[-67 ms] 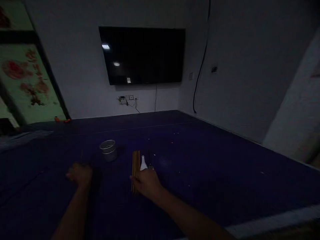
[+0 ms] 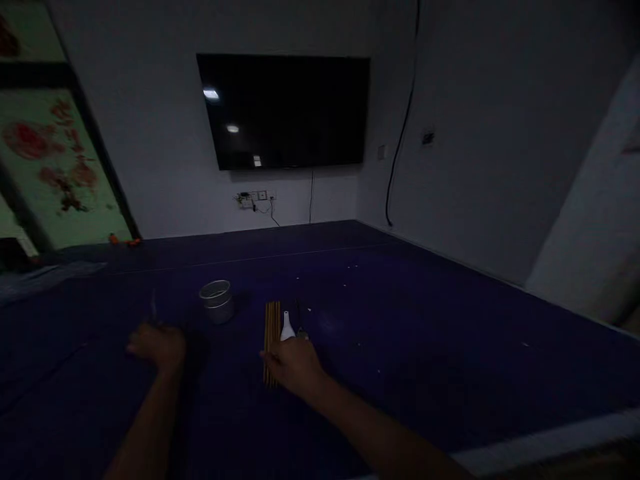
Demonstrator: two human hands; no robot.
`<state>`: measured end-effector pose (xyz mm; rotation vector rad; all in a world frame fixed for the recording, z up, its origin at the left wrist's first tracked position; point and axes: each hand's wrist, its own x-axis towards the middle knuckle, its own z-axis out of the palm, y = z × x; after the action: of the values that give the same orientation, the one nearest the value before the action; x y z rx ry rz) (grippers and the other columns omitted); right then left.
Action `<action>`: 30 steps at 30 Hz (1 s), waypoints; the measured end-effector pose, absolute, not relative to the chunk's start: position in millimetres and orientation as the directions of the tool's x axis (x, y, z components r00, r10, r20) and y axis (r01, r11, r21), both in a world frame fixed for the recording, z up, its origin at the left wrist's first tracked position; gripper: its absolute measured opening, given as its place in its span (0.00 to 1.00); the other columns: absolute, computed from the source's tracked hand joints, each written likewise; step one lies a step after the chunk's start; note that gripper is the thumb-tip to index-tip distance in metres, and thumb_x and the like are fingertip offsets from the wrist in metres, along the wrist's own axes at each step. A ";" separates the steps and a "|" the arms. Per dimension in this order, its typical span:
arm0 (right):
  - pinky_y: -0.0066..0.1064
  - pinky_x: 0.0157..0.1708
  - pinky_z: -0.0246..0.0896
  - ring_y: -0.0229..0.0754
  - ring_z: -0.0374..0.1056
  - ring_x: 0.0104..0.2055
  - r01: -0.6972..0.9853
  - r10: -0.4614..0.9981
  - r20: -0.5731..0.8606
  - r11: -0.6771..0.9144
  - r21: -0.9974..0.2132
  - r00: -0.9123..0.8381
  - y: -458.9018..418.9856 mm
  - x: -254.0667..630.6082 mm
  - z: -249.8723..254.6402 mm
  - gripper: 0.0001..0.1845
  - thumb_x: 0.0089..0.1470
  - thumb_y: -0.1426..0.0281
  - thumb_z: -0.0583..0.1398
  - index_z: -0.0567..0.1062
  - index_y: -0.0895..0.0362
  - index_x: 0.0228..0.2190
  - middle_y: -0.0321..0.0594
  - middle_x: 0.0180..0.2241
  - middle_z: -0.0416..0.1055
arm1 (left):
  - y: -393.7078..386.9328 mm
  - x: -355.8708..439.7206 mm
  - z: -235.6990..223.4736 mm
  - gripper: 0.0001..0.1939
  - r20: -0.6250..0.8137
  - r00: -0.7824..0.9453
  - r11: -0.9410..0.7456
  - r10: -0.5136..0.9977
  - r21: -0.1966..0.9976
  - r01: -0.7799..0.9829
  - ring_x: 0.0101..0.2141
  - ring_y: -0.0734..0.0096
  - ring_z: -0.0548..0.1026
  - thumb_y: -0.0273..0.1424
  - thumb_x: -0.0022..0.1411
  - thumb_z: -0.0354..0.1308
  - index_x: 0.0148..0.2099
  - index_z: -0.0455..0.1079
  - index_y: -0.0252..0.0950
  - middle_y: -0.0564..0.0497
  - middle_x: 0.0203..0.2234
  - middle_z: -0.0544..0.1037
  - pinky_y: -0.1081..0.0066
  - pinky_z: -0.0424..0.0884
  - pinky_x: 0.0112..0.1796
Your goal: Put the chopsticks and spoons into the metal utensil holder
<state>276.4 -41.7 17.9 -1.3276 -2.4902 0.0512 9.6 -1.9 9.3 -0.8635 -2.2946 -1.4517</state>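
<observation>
The room is dim. My right hand [image 2: 293, 365] rests on the dark blue floor covering [image 2: 425, 347], fingers curled over the near end of a bundle of thin yellow-brown sticks [image 2: 271, 327]. A small white bottle-like object [image 2: 287, 327] stands just beyond that hand, right of the sticks. My left hand [image 2: 156, 347] lies further left on the covering, loosely closed; a thin pale sliver rises from it, too faint to name. A small metal cup [image 2: 217, 300] sits beyond and between the two hands.
A black wall-mounted television [image 2: 285, 110] hangs ahead, with a socket strip [image 2: 253, 197] and cables below. A flowered green panel [image 2: 50, 167] stands at the left. White walls bound the covering at the back and right.
My left hand has shifted slightly to the left. The right hand and the sticks stay where they were.
</observation>
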 end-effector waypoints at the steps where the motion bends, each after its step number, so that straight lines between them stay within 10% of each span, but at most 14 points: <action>1: 0.33 0.37 0.57 0.43 0.71 0.31 0.804 0.817 0.268 0.564 -0.188 -0.510 -41.5 276.6 18.0 0.22 0.58 0.59 0.47 0.75 0.57 0.27 0.44 0.27 0.75 | -2.8 16.4 13.5 0.21 0.607 -0.749 0.268 0.265 0.700 0.662 0.52 0.47 0.57 0.27 0.57 0.42 0.53 0.58 0.23 0.34 0.46 0.65 0.48 0.49 0.49; 6: 0.28 0.30 0.56 0.41 0.70 0.30 0.781 0.836 0.374 0.526 -0.338 -0.401 -36.0 279.6 17.2 0.21 0.60 0.60 0.46 0.74 0.56 0.29 0.41 0.28 0.74 | -8.0 81.2 21.7 0.18 0.921 -0.345 -0.102 0.179 0.366 0.925 0.46 0.57 0.64 0.32 0.61 0.45 0.51 0.62 0.30 0.40 0.42 0.69 0.54 0.56 0.47; 12: 0.26 0.34 0.56 0.37 0.68 0.35 0.521 0.813 0.553 0.558 -0.646 -0.184 -24.5 283.5 11.1 0.17 0.60 0.63 0.46 0.72 0.56 0.34 0.40 0.34 0.73 | -18.0 154.7 1.7 0.17 0.970 0.221 -0.445 0.105 -0.153 0.883 0.41 0.67 0.68 0.25 0.58 0.52 0.51 0.62 0.37 0.46 0.39 0.71 0.64 0.64 0.42; 30: 0.25 0.23 0.54 0.35 0.61 0.23 -0.042 0.891 0.443 0.448 -0.893 0.102 -5.1 280.4 3.5 0.14 0.52 0.60 0.53 0.70 0.57 0.25 0.33 0.21 0.66 | -13.5 160.0 -13.4 0.23 0.934 0.256 -0.602 0.248 -0.058 0.796 0.44 0.66 0.69 0.27 0.59 0.52 0.57 0.56 0.38 0.43 0.43 0.69 0.66 0.69 0.41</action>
<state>280.4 -5.1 3.5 -0.8620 -1.2822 0.8323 160.0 -13.5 -13.4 -1.9985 -0.9441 -1.3405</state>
